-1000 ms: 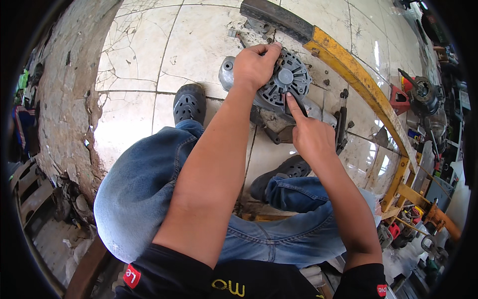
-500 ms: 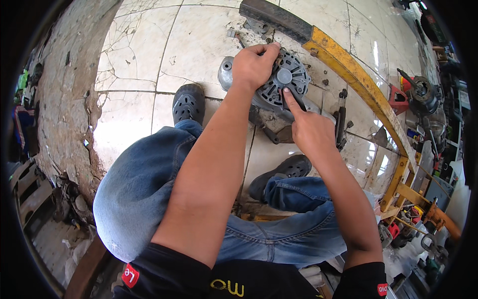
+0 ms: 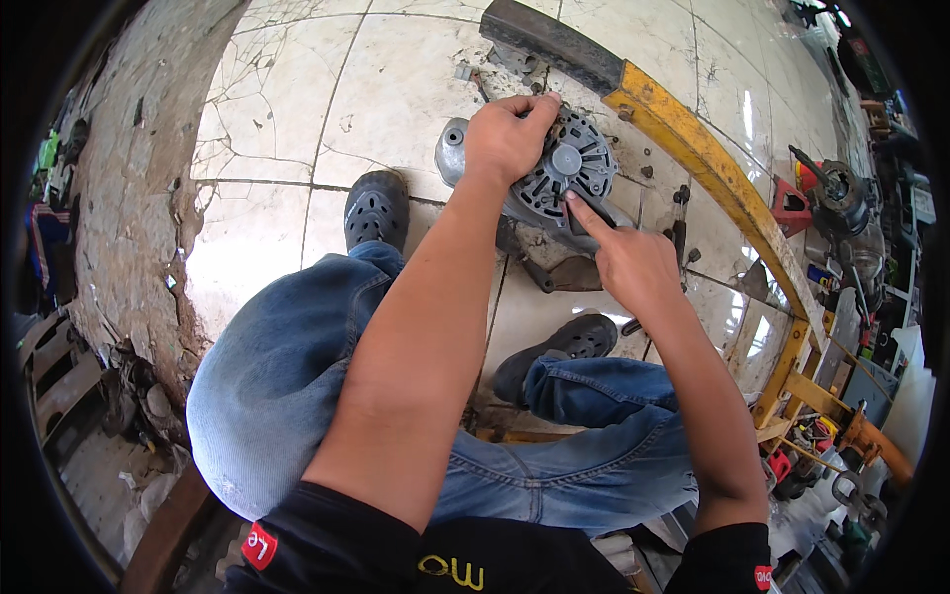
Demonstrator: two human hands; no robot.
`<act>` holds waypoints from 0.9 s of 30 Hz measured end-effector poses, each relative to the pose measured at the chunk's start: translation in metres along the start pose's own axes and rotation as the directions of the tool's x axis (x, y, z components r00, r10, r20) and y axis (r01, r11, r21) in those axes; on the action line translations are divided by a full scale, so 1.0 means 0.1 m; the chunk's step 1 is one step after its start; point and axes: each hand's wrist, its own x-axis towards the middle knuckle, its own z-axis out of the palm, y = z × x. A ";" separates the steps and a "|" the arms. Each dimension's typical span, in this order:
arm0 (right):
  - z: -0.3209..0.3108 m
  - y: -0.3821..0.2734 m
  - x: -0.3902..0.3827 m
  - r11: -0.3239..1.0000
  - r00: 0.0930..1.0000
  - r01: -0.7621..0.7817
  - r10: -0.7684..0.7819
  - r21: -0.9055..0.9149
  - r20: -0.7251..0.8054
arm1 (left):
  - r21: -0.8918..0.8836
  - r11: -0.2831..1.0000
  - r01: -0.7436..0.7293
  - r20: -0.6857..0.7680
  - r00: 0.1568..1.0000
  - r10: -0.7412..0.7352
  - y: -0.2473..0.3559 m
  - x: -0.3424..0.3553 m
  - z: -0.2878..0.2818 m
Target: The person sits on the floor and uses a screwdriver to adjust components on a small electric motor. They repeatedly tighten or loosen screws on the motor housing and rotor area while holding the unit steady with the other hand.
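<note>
A round grey metal alternator (image 3: 567,158), with a slotted end face and a raised centre cap, lies between my feet. At its upper left edge is my left hand (image 3: 507,137), its fingers curled under and its thumb along the rim, steadying it. My right hand (image 3: 638,262) is closed round a dark-handled tool (image 3: 598,210), the index finger stretched along it to the lower part of the slotted face. The tool's tip and its exact kind are hidden. A grey metal housing (image 3: 452,150) shows left of the alternator.
A yellow metal frame (image 3: 708,148) with a dark end curves past the right side. Small loose parts (image 3: 646,171) and a dark rod (image 3: 680,223) lie on the tiled floor. My shoes (image 3: 377,210) flank the work. Tools and machine parts (image 3: 841,193) crowd the far right.
My right hand has shifted slightly right and down with the tool, its fingertip still near the slotted face. My left hand stays at the alternator's edge.
</note>
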 end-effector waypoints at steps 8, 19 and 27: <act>0.13 0.03 -0.07 0.997 0.998 -0.009 0.013 0.072 -0.056 | 0.016 1.000 0.010 0.015 1.000 -0.010 0.01 -0.02 0.00; 0.09 -0.02 -0.30 0.998 0.999 -0.026 0.024 0.063 0.026 | -0.024 1.000 -0.005 0.010 1.000 0.005 -0.03 0.02 0.01; 0.36 -0.10 0.06 0.962 0.960 -0.140 0.190 0.237 -0.206 | -0.047 0.999 -0.025 0.014 1.000 0.026 -0.02 0.02 0.06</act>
